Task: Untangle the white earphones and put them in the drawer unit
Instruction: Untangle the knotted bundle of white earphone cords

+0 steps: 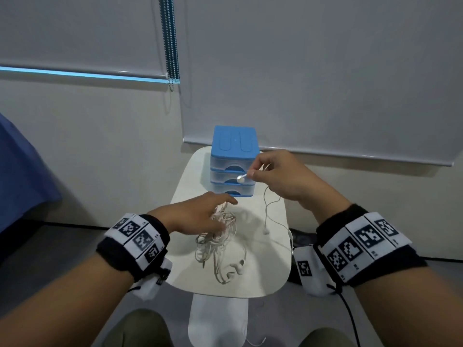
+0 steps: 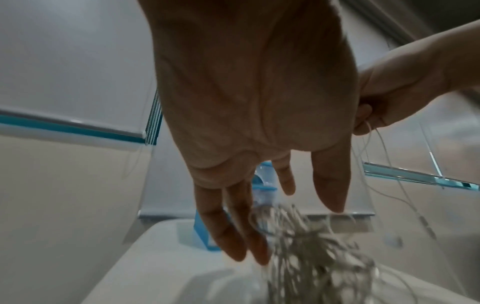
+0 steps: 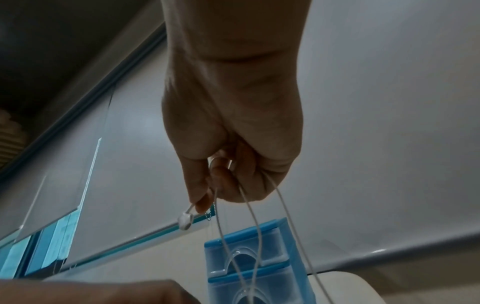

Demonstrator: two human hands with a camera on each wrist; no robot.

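Note:
A tangled bundle of white earphone cords (image 1: pixel 220 236) lies on the small white table (image 1: pixel 273 274), blurred in the left wrist view as the cord bundle (image 2: pixel 311 257). My left hand (image 1: pixel 200 216) hovers over it with straight, spread fingers (image 2: pixel 231 236), touching the top of the tangle. My right hand (image 1: pixel 273 176) is raised in front of the blue drawer unit (image 1: pixel 234 159) and pinches the stem of one earbud (image 1: pixel 241 178), also seen as the earbud (image 3: pixel 185 221). Its cord (image 1: pixel 266 204) hangs down in loops to a second bud (image 1: pixel 266 231). All three drawers look closed.
The table is narrow, with the drawer unit (image 3: pixel 249 261) at its far end against the wall. Two more earbuds (image 1: pixel 235 267) lie near the table's front. A bead chain (image 1: pixel 171 41) hangs by the roller blind. My knees are below the table's near edge.

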